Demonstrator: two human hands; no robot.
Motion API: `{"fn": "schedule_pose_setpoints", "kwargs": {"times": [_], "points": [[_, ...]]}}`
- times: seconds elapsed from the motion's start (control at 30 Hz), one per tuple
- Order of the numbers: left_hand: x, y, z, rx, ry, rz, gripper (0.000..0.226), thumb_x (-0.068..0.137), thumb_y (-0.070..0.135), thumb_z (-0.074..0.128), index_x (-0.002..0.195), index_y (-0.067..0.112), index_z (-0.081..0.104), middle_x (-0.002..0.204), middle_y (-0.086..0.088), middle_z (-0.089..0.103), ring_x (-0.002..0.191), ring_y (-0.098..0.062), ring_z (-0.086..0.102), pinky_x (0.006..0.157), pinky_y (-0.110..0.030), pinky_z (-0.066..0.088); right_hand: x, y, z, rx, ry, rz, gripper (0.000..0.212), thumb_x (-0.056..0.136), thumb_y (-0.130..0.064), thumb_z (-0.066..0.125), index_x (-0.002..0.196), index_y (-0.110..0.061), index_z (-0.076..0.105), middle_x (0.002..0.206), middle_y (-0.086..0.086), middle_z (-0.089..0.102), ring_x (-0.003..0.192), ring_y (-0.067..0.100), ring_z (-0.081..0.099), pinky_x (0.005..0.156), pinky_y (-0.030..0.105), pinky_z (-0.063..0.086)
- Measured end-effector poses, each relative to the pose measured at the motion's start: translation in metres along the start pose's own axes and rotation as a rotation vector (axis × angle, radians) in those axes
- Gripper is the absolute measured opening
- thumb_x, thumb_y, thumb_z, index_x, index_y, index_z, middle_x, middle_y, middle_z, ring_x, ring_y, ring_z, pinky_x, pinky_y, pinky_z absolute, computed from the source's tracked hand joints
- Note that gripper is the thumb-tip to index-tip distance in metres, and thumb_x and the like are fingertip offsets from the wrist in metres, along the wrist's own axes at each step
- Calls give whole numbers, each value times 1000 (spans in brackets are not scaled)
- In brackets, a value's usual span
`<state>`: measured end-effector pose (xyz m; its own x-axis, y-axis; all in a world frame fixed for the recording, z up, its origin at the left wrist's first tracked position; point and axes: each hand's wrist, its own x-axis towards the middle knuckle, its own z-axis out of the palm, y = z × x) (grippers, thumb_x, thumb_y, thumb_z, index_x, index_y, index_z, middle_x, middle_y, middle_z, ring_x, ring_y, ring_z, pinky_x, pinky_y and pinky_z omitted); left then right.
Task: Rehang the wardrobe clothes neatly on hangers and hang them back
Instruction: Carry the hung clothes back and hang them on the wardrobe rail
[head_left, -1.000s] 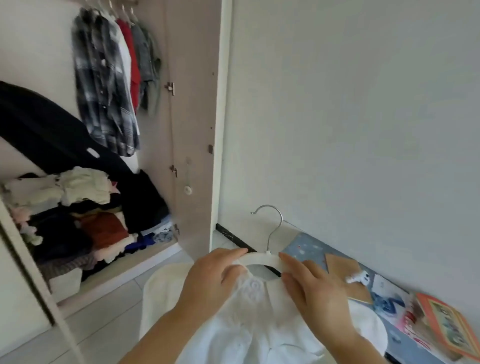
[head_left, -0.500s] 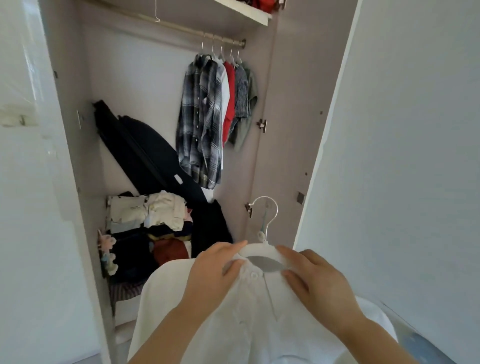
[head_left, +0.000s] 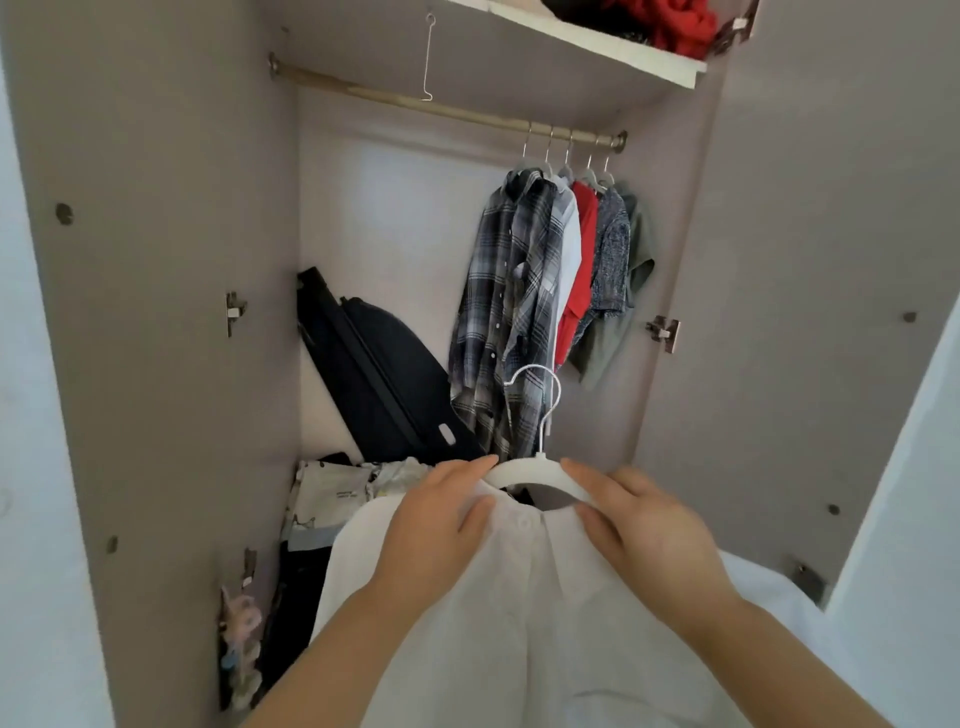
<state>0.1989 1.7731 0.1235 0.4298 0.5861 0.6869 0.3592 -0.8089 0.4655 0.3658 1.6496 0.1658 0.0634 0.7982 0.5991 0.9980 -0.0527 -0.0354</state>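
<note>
Count: one hanger (head_left: 535, 470), five garments (head_left: 519, 291) on rail (head_left: 415, 106) | hook toward rail, arms crosswise | left hand (head_left: 431, 530), right hand (head_left: 644, 530) pinched hanger.

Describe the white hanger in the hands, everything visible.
The white hanger: broad curved body, plastic by its look, silver wire hook upright, tip curling left. Its shoulders sit inside the white shirt's collar. The left hand and right hand pinch one shoulder each, holding it below the rail, not hung.
</note>
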Motion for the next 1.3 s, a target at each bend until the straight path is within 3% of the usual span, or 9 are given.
{"fn": "schedule_pose_setpoints", "kwargs": {"times": [0.17, 0.43, 0.73, 0.9, 1.13, 1.3], "points": [[75, -35, 15, 107, 59, -70, 42, 92, 23, 52, 133, 32, 46, 114, 23, 41, 108, 3, 38, 86, 7, 16, 89, 39, 33, 1, -16, -74, 45, 97, -38, 34, 141, -44, 26, 105, -12, 47, 98, 8, 51, 68, 23, 43], [195, -89, 19, 223, 97, -77, 46, 93, 29, 48, 138, 30, 37, 136, 12, 43, 124, -5, 38, 96, -10, 23, 227, 77, 70, -7, 23, -111, 47, 98, -37, 32, 142, -44, 21, 115, -11, 46, 107, 11, 50, 78, 28, 47], [346, -178, 1, 322, 204, -14, 50, 92, 29, 51, 139, 23, 37, 136, 3, 45, 123, -14, 43, 99, -25, 33, 400, 91, 109, -39, 158, -96, 42, 96, -26, 39, 137, -33, 35, 109, 0, 50, 102, 22, 54, 71, 31, 43], [438, -218, -20, 345, 234, 14, 51, 92, 27, 49, 141, 25, 33, 137, 1, 43, 124, -16, 42, 99, -28, 37, 496, 94, 120, -44, 205, -43, 37, 94, -22, 40, 131, -27, 43, 108, 4, 52, 102, 27, 54, 79, 37, 48], [533, -245, -30, 407, 278, 84, 53, 92, 30, 48, 141, 28, 30, 138, 3, 42, 124, -16, 41, 100, -31, 38, 604, 110, 119, -61, 323, 48, 31, 89, -11, 42, 119, -19, 49, 105, 9, 54, 96, 32, 56, 71, 37, 47], [576, -252, -29, 473, 310, 119, 54, 92, 33, 47, 142, 30, 27, 138, 5, 40, 125, -15, 41, 99, -30, 38, 669, 133, 113, -121, 361, 65, 20, 83, -4, 42, 98, -15, 50, 103, 11, 55, 88, 30, 56, 59, 29, 34]]}}
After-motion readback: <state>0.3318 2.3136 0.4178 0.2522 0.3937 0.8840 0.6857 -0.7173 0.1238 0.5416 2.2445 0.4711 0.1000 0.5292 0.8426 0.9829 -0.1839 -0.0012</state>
